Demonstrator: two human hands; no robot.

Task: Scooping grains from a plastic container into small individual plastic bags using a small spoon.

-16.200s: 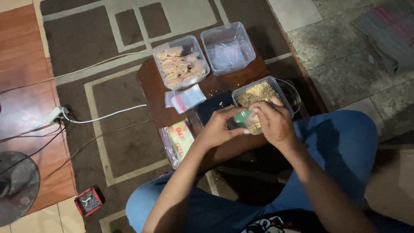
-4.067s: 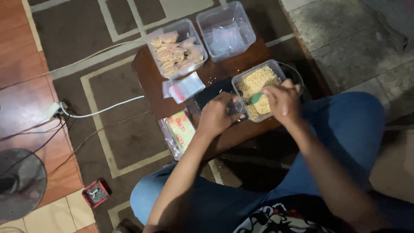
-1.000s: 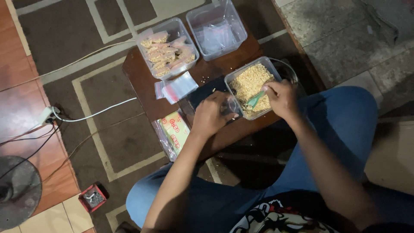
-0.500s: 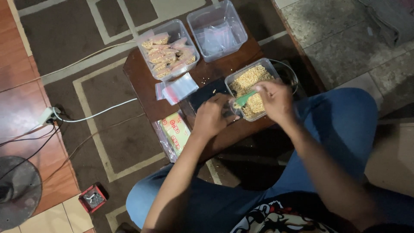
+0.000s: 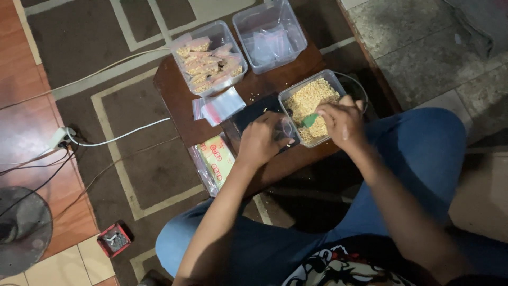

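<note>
Scooping grain [image 5: 309, 100], green scoop [image 5: 310, 120], small bag [image 5: 286, 128]

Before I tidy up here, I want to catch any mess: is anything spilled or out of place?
Yes. A few pale grains lie loose on the dark low table, just left of the tub of grain, and more specks dot the rug below the table's near edge. The tubs themselves stand upright.

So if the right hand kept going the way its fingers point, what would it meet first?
Probably the small clear bag held by the left hand; the right hand points its green scoop that way. Depth is hard to judge.
</note>
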